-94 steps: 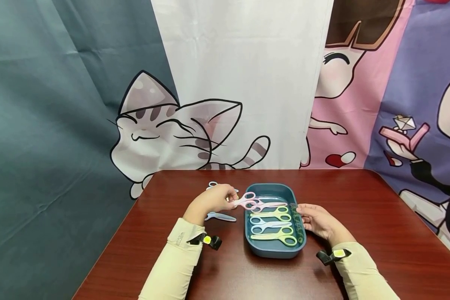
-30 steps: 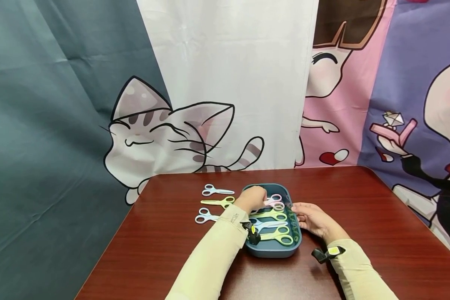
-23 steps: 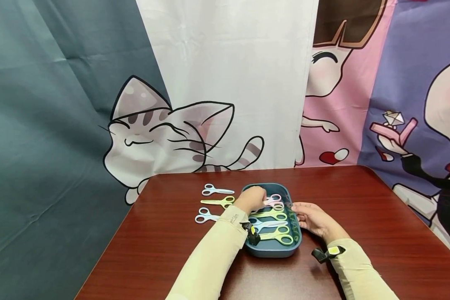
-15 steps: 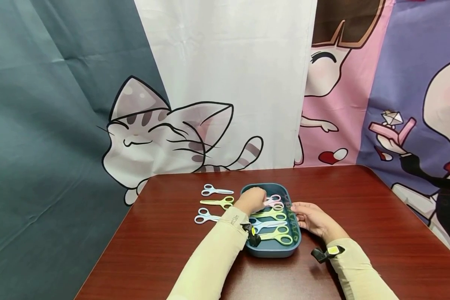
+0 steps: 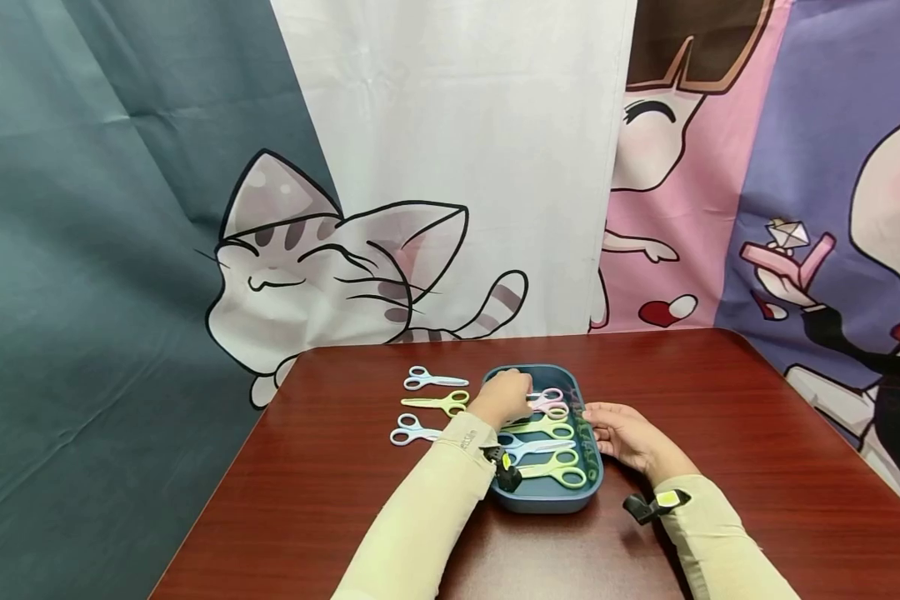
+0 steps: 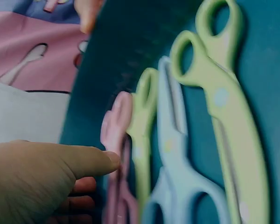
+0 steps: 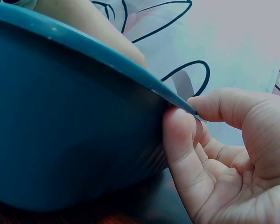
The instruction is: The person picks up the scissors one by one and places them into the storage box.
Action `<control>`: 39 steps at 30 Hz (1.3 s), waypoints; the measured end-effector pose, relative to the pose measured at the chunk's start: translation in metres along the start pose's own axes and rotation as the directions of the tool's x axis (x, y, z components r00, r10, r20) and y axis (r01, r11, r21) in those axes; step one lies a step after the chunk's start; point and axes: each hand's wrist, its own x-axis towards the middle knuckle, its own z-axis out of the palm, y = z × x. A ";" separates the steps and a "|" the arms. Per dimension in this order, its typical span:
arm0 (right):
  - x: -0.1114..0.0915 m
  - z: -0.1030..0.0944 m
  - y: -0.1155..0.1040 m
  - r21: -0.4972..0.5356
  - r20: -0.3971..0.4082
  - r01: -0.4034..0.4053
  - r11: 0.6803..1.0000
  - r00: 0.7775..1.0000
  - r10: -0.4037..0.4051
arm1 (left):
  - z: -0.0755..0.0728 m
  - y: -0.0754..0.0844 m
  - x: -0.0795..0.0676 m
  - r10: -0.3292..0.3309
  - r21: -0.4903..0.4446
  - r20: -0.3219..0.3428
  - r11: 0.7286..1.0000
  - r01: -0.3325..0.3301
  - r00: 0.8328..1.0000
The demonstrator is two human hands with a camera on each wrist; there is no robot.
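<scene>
My left hand (image 5: 504, 398) is inside the blue box (image 5: 542, 505) at its far end. It pinches a pair of pink scissors (image 6: 115, 126) with the thumb on top and fingertips curled behind. A second pink pair (image 6: 126, 196) lies just below it, partly hidden. Beside these in the box are yellow-green scissors (image 5: 546, 427), light blue scissors (image 5: 537, 447) and another yellow-green pair (image 5: 560, 471). My right hand (image 5: 630, 435) pinches the box's right rim (image 7: 177, 99), thumb on the inner side and fingers outside.
Left of the box on the red-brown table (image 5: 300, 500) lie light blue scissors (image 5: 433, 379), yellow-green scissors (image 5: 437, 403) and another blue pair (image 5: 414, 431), its blade end hidden by my left sleeve (image 5: 427, 508). A printed curtain (image 5: 457, 108) hangs behind the table.
Three seconds ago my left hand held the pink scissors over the box's left rim; it has since moved right, into the box. Over the last second almost nothing moves. My right hand stays on the rim.
</scene>
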 end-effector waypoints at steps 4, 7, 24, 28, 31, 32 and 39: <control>0.000 0.001 0.000 -0.004 -0.006 -0.008 1.000 1.000 0.008 | -0.014 -0.005 -0.004 0.009 -0.068 -0.031 0.998 -0.011 0.999; 0.000 0.002 0.000 -0.004 0.002 -0.008 1.000 1.000 0.008 | -0.030 -0.015 -0.013 0.037 -0.145 -0.074 0.988 -0.047 0.997; 0.001 0.001 0.003 0.010 0.021 0.014 1.000 1.000 -0.014 | -0.029 -0.133 -0.100 0.108 -0.241 -0.145 0.960 -0.141 0.984; 0.000 -0.001 0.002 0.024 0.037 0.022 0.999 0.999 -0.023 | -0.010 -0.139 -0.106 0.137 -0.231 -0.115 0.960 -0.160 0.984; 0.000 -0.002 0.002 0.031 0.031 0.024 0.999 0.999 -0.025 | 0.000 -0.138 -0.109 0.148 -0.227 -0.101 0.959 -0.168 0.984; 0.000 -0.002 0.002 0.032 0.026 0.023 0.999 0.999 -0.024 | 0.002 -0.138 -0.110 0.148 -0.230 -0.093 0.959 -0.166 0.985; 0.002 0.000 0.004 0.047 0.014 0.015 0.999 1.000 -0.016 | 0.017 -0.135 -0.112 0.124 -0.191 -0.075 0.972 -0.136 0.989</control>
